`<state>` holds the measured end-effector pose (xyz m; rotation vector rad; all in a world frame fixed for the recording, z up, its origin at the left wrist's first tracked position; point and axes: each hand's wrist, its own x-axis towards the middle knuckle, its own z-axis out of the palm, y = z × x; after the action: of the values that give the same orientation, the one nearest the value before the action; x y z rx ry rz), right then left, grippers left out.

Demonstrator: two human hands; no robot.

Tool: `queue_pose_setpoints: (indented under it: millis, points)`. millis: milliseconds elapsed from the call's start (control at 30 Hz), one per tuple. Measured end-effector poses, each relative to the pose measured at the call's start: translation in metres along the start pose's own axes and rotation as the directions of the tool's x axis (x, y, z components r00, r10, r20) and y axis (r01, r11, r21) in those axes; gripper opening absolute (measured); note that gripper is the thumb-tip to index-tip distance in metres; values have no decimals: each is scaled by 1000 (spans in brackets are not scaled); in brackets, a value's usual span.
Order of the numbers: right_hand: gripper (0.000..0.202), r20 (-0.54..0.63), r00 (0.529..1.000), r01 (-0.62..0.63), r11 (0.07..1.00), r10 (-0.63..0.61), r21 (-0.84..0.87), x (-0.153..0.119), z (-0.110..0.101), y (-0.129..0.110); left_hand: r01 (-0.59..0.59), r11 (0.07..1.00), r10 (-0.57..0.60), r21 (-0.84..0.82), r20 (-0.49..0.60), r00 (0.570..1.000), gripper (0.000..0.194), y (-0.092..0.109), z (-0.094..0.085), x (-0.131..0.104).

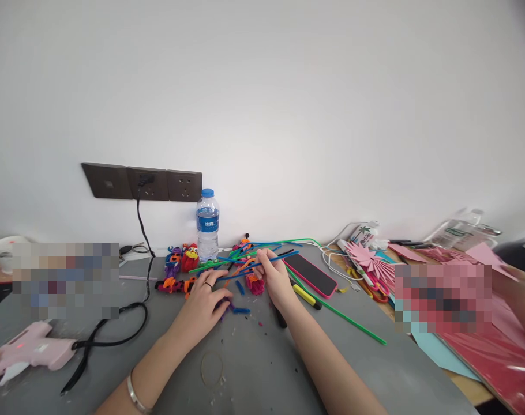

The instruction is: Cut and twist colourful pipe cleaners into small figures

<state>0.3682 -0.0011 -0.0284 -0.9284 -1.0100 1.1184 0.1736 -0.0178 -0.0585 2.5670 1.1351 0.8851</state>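
My right hand (271,275) is closed in a pinch on a blue pipe cleaner (284,257), which slants across toward my left hand. My left hand (207,297), with a ring on one finger, lies low over the table with thumb and fingers apart, close to the blue stem's other end. Partly hidden beneath its thumb is something purple. Green pipe cleaners (353,323) and more blue ones lie behind and beside the hands. Short blue pieces (240,310) rest between them. Small fuzzy figures in purple (173,262), red and yellow (190,257) and orange stand behind my left hand.
A water bottle (207,230) stands by the wall. To the right lie a phone (312,275), a yellow-handled cutter (304,294) and pink folded paper (370,260). A pink glue gun (37,346) with a black cord is at left. Another person's hand (520,300) shows far right.
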Motion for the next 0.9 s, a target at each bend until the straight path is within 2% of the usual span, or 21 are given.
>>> queue_pose_setpoints:
  millis: [167,233,433,567,667,767,900]
  points:
    - [40,29,999,44,994,-41,-104,0,0,2,-82,996,86,-44,106,991,17,8,4,-4]
    - [36,36,999,31,994,-28,-105,0,-1,2,-93,995,96,-35,113,989,10,10,8,-5]
    - [31,115,992,-47,994,59,-99,-2,-1,2,-70,997,72,-33,70,995,13,11,11,-3]
    - [27,92,994,-45,994,54,-95,-3,0,0,-44,994,39,-98,-53,998,15,14,1,1]
    - [27,95,995,-37,997,44,-69,-4,2,-2,5,978,-27,-208,-102,994,15,13,-4,4]
    - [29,154,985,-66,997,73,-50,-8,5,-5,126,930,-172,-346,-108,979,14,9,-5,6]
    - [30,221,968,-103,992,118,-80,-14,11,-8,252,758,-391,-601,-109,914,16,5,-5,10]
